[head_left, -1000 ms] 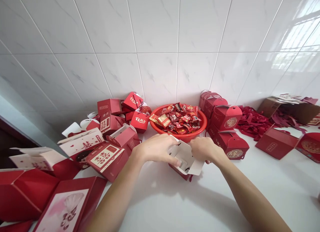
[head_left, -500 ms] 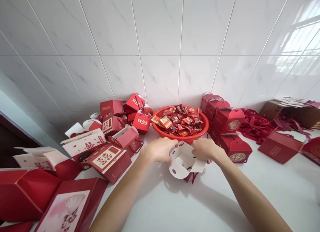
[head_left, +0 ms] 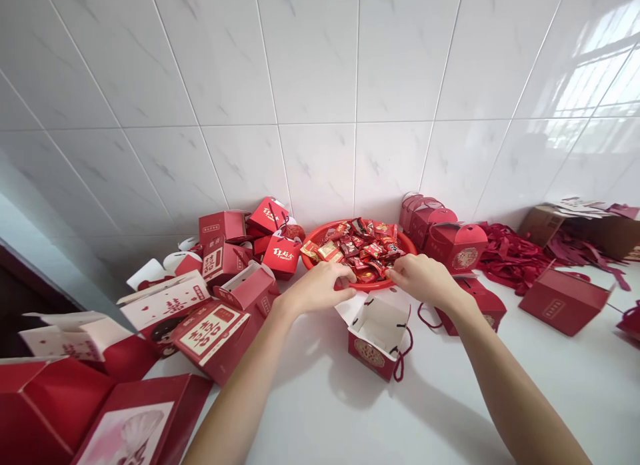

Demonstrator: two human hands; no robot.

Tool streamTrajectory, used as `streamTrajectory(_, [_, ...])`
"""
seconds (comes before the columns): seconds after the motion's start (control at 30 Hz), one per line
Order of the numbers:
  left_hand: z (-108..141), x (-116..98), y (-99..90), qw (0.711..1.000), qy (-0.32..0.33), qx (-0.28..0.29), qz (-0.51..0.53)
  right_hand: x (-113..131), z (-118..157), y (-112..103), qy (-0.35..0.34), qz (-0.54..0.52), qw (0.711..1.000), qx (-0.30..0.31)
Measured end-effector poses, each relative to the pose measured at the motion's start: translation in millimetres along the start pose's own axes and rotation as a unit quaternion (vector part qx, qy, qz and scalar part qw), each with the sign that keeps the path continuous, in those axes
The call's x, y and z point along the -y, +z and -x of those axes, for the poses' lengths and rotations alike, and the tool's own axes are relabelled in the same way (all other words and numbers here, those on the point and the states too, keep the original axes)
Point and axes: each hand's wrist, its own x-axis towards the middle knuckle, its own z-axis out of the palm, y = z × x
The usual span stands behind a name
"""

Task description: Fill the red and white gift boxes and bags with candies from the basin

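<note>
A red plastic basket (head_left: 413, 246) heaped with wrapped candies (head_left: 367, 251) stands by the wall. My left hand (head_left: 320, 285) reaches to its front left rim, thumb and fingers apart, nothing visible between them. On the basket's front right, my right hand (head_left: 423, 278) has its fingers curled down at the candies; whatever they pinch is hidden. Between my forearms an open gift box (head_left: 373, 355) stands upright on the table, white inside, dark red outside with a round pale emblem. Its flaps are up, and a dark red cord handle (head_left: 404, 355) hangs at its right side. Neither hand touches it.
Several red and white gift boxes (head_left: 215, 338) crowd the left side. More red boxes (head_left: 457, 248) are stacked right of the basket. Beyond them lie a heap of red ribbons (head_left: 513, 255), a single red box (head_left: 565, 301) and a cardboard carton (head_left: 545, 225). A tiled wall (head_left: 320, 65) rises behind.
Both hands have let go of the gift box and moved up to the candy basket. The box now stands on the table, turned so its emblem side faces me.
</note>
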Motion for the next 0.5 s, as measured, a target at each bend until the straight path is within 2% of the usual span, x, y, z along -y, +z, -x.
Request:
streamTrajectory(0.07, [-9.1, 9.2, 7.9, 0.999, -0.001, -0.052, -0.004, -4.4, -11.2, 9.1, -0.014, -0.031, 0.998, -0.051])
streamTrajectory(0.1, [-13.6, 13.4, 12.3, 0.998, -0.006, -0.057, -0.012, -6.5, -17.9, 15.1, -0.037, -0.050, 0.996, -0.063])
streamTrajectory(0.2, [-24.9, 20.5, 23.5, 0.997, -0.036, -0.036, -0.051, -11.1, -38.2, 35.3, -0.138, -0.112, 0.984, -0.028])
streamTrajectory(0.27, [-29.7, 20.1, 27.1, 0.995, -0.055, -0.016, -0.084, -11.3, -48.8, 46.5, -0.163, -0.134, 0.978, -0.005])
streamTrajectory(0.37, [-34.0, 15.7, 27.4, 0.992, -0.073, 0.002, -0.107, -7.2, -57.3, 55.3, -0.138, -0.125, 0.982, 0.014])
streamTrajectory(0.5, [-39.4, 12.7, 23.5, 0.989, -0.107, 0.017, -0.100, -1.3, -61.5, 54.6, -0.085, -0.090, 0.992, 0.036])
